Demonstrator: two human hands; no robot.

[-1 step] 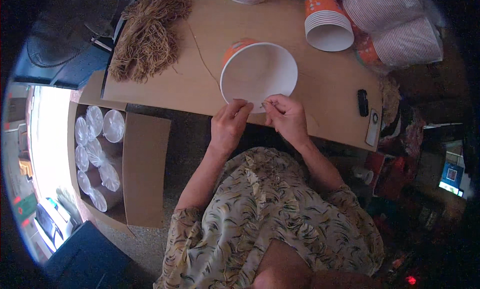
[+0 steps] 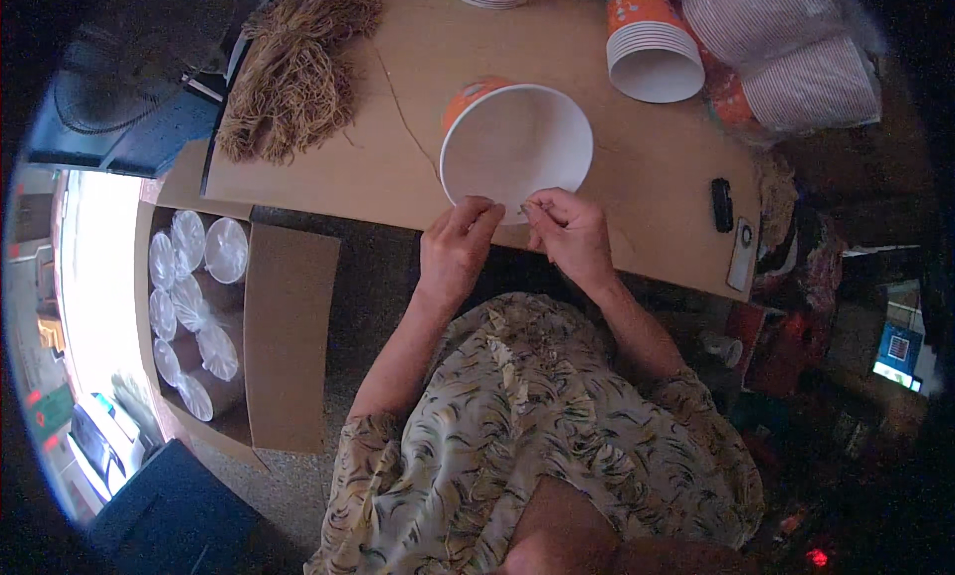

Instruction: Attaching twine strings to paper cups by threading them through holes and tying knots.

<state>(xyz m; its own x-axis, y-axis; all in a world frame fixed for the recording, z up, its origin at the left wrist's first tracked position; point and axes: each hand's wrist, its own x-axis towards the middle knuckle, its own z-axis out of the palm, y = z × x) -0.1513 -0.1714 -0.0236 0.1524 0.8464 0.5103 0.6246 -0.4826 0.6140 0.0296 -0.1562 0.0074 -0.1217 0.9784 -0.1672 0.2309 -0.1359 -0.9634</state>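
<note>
Both hands work at the near rim of a paper bowl [image 2: 516, 142] that sits on the desk [image 2: 657, 172]. We see the left hand [image 2: 458, 245] with its fingers curled and its fingertips [image 2: 484, 212] pressed to the bowl's rim, pinching at the edge. We see the right hand [image 2: 569, 229] closed in a pinch on a thin piece, apparently a strand of twine, just beside the rim; the piece is too small to identify with certainty. The bowl is white inside and orange outside, and it tilts slightly toward us at the front edge of the desk. A single thin strand [image 2: 403, 112] lies on the desk and runs toward the bowl's left side. A tangled bundle of brown twine [image 2: 298, 73] lies at the far left of the desk. A stack of orange paper cups [image 2: 652, 48] stands behind the bowl to the right. A cardboard box [image 2: 288, 336] of clear plastic lids [image 2: 194, 296] sits on the floor to our left.
</note>
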